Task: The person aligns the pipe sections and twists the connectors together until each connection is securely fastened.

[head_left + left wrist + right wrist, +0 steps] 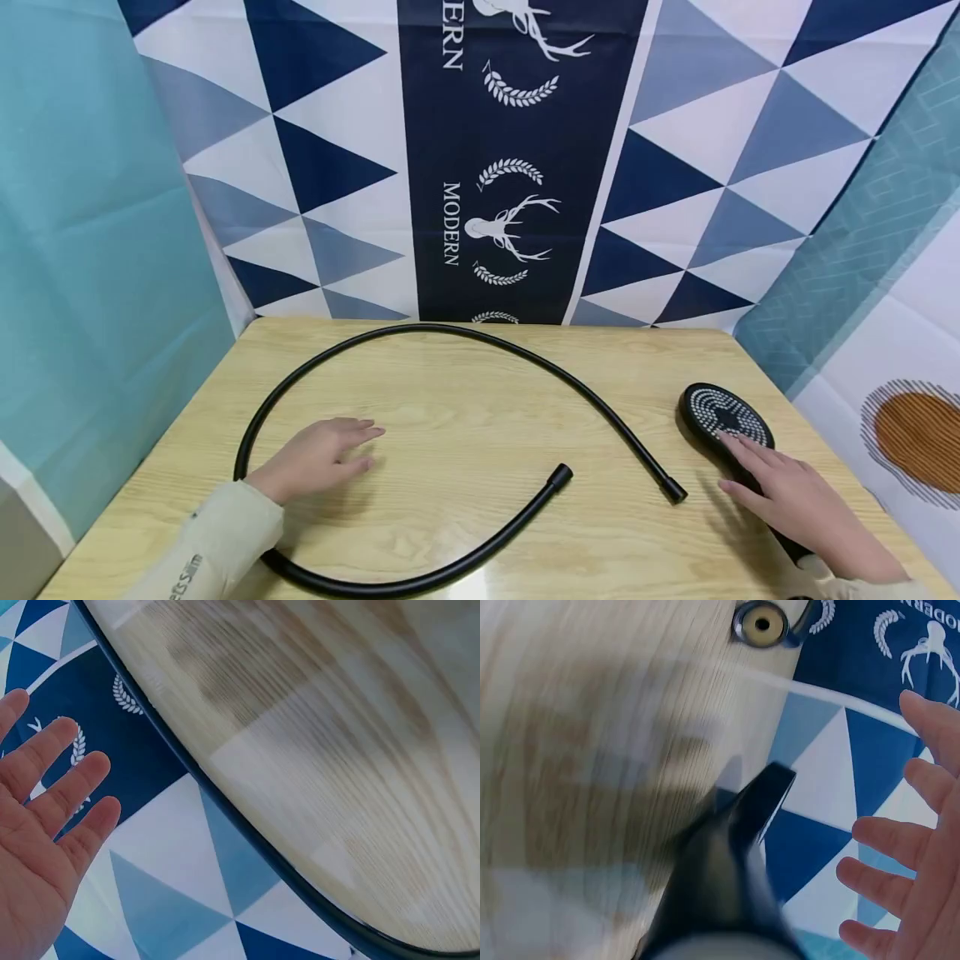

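A black shower hose (375, 589) lies in a wide open loop on the wooden table, its two end fittings (559, 476) toward the right. Above the loop's left side hovers my left hand (322, 457), fingers extended and holding nothing. To the right lies a black handheld shower head (727, 414), its round nozzle face turned up. My right hand (798, 500) is over its handle with fingers spread, hiding part of it. In the right wrist view, those fingers stand apart from the dark handle (720, 892). One hose fitting (761, 624) shows its round opening there.
The pale wooden table (450, 400) ends at a patterned cloth backdrop (337, 92) with triangles and deer heads. A teal curtain (97, 217) hangs along the left side, and another printed cloth (900, 333) borders the right.
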`<state>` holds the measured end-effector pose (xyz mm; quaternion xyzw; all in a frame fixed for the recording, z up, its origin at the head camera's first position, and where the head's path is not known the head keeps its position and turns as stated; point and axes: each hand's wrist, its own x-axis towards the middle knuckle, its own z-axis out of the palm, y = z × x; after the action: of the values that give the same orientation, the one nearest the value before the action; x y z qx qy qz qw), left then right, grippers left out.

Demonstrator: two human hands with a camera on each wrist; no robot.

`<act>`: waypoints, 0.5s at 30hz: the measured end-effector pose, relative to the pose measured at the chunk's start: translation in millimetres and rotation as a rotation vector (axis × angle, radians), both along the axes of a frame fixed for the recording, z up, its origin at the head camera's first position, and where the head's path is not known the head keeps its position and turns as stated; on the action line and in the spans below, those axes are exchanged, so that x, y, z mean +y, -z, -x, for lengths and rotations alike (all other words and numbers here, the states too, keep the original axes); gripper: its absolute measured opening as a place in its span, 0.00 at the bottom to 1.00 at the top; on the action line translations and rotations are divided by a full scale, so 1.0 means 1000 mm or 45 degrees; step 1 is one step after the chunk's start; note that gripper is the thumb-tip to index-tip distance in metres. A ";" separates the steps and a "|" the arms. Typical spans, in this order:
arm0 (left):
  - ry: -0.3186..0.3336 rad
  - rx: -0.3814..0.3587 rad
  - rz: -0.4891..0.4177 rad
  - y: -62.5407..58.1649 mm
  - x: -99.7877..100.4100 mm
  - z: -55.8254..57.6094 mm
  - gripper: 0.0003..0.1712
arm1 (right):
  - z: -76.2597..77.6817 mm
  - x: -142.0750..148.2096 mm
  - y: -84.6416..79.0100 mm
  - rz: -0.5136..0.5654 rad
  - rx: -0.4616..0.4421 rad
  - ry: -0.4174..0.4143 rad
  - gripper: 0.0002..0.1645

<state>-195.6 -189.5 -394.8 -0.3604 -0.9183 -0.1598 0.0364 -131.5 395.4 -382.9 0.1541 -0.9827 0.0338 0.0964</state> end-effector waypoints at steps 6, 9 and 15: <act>0.052 -0.041 -0.008 0.002 0.014 -0.002 0.24 | -0.004 0.010 0.003 0.018 -0.035 0.010 0.38; 0.092 -0.084 0.031 0.001 0.025 -0.001 0.24 | -0.005 0.011 0.005 0.022 -0.081 0.036 0.38; 0.170 -0.121 0.082 -0.010 0.054 0.004 0.25 | -0.007 0.019 0.001 0.016 -0.131 0.142 0.45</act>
<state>-199.4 -135.1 -385.3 -0.4139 -0.8975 -0.1493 -0.0297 -124.2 414.1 -384.0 0.0964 -0.9933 0.0424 0.0485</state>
